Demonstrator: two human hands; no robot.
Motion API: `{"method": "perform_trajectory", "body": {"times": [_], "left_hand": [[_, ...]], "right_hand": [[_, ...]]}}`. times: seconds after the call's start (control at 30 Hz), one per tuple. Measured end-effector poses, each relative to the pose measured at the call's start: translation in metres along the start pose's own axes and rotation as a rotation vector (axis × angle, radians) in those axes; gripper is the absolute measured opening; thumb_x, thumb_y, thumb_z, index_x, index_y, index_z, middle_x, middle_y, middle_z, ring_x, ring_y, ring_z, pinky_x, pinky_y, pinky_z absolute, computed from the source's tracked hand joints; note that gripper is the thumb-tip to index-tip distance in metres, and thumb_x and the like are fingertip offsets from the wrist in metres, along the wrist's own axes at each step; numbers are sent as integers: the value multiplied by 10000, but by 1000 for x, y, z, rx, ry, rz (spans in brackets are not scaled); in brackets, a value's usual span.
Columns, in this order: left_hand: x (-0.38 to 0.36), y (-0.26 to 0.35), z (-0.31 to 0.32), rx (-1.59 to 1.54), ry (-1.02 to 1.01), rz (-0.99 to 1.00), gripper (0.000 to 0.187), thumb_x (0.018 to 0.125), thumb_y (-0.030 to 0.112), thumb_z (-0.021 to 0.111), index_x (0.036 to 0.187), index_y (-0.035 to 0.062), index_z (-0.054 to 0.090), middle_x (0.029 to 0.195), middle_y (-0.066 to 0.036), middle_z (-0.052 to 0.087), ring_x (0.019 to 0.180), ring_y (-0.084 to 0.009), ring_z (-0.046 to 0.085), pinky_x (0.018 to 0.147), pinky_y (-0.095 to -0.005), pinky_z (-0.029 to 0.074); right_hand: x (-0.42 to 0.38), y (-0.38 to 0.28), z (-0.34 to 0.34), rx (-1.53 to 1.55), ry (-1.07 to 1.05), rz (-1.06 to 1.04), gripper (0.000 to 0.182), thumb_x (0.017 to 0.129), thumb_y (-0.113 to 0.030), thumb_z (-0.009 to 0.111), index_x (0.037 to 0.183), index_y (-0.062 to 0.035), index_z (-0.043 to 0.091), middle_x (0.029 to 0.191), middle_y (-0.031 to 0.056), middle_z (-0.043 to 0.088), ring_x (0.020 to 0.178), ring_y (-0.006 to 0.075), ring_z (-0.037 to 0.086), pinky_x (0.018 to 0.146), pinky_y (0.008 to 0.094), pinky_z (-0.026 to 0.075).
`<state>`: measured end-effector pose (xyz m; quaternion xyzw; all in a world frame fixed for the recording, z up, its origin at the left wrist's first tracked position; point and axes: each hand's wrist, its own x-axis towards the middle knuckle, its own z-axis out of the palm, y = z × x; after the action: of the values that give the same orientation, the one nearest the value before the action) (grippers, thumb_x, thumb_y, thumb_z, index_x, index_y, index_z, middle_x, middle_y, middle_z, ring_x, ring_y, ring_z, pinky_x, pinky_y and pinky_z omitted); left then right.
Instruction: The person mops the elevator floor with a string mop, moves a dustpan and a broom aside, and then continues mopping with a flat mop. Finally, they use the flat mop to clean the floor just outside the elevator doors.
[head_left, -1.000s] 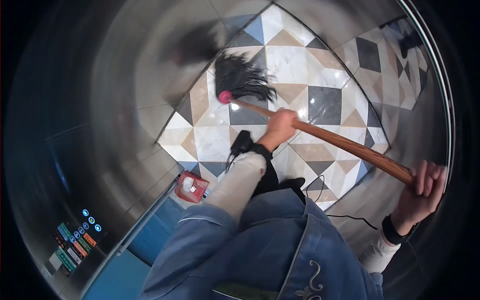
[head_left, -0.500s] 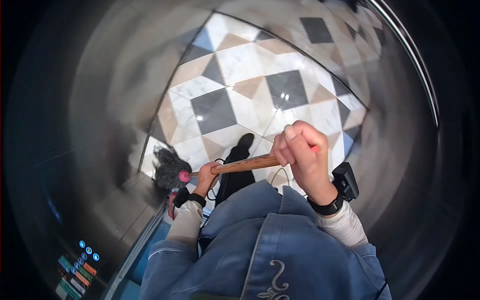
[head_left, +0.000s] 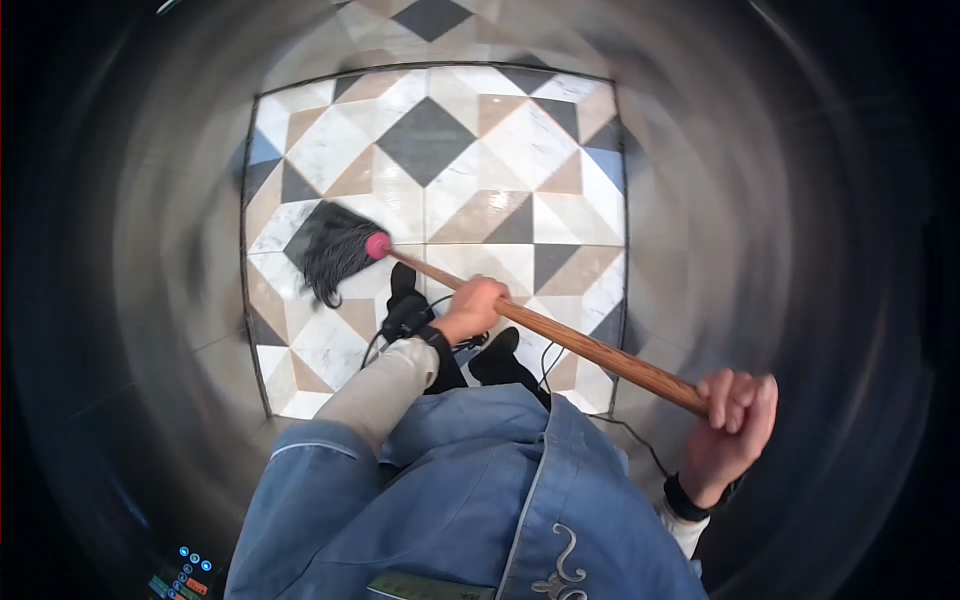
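A mop lies slantwise across the view, its wooden handle (head_left: pixel 590 347) running from the lower right toward the upper left. Its dark stringy mop head (head_left: pixel 338 250) rests on the tiled floor, joined to the handle by a pink socket (head_left: pixel 377 245). Partway down the handle, my left hand (head_left: pixel 474 309) is closed around the wood. My right hand (head_left: pixel 733 418) grips the top end, fingers wrapped over it. Each wrist wears a black strap.
Patterned floor tiles (head_left: pixel 480 150) in white, beige and dark grey sit inside a dark border. Shiny walls (head_left: pixel 180 230) curve around both sides. My black shoes (head_left: pixel 497 355) stand near the handle. Lit buttons (head_left: pixel 195 558) show at the lower left.
The mop head has swung away from the left wall, forward over the tiles. My left hand moved forward and right; my right hand dropped to the lower right. The view has turned.
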<state>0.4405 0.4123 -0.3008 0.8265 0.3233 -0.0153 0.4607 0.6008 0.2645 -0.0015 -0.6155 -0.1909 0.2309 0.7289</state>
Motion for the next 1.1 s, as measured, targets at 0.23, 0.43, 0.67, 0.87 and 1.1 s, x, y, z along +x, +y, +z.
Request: {"method": "perform_trajectory", "body": {"times": [0.23,0.43,0.67,0.87,1.1], "left_hand": [[43,157,111,119,-412,381,167,710,53,542,815,126,648,878,-101,625,895,-300,578,712,-415,479],[48,228,198,7,-469,536,142,679,19,548,754,98,639,843,-87,610,917,-288,542,707,-410,468],[27,208,171,-48,-378,470,120,695,33,563,778,88,631,861,-103,599,919,-279,541,717,-406,472],[8,146,70,-75,-327,318,104,712,53,568,799,77,619,869,-122,595,914,-299,549,718,-414,470],[-49,21,-14,-151,31,12,93,675,63,561,763,55,587,861,-141,586,911,-323,541,741,-405,449]], "right_hand": [[-79,-61,-126,-44,524,-173,327,942,-200,338,624,-127,319,486,-49,243,455,57,292,582,236,346],[-117,-82,-157,-254,629,-296,289,936,-163,369,656,-99,403,506,-32,271,474,71,301,647,256,375],[-107,-88,-171,-267,536,-313,302,947,-174,297,663,-115,378,492,-52,231,455,63,279,622,253,356],[-73,-76,-107,-184,312,-301,295,944,-180,301,675,-114,402,489,-57,243,453,59,290,622,244,355],[-24,-29,24,12,-76,-165,282,936,-183,320,661,-144,372,464,-83,257,410,31,276,526,217,271]]}}
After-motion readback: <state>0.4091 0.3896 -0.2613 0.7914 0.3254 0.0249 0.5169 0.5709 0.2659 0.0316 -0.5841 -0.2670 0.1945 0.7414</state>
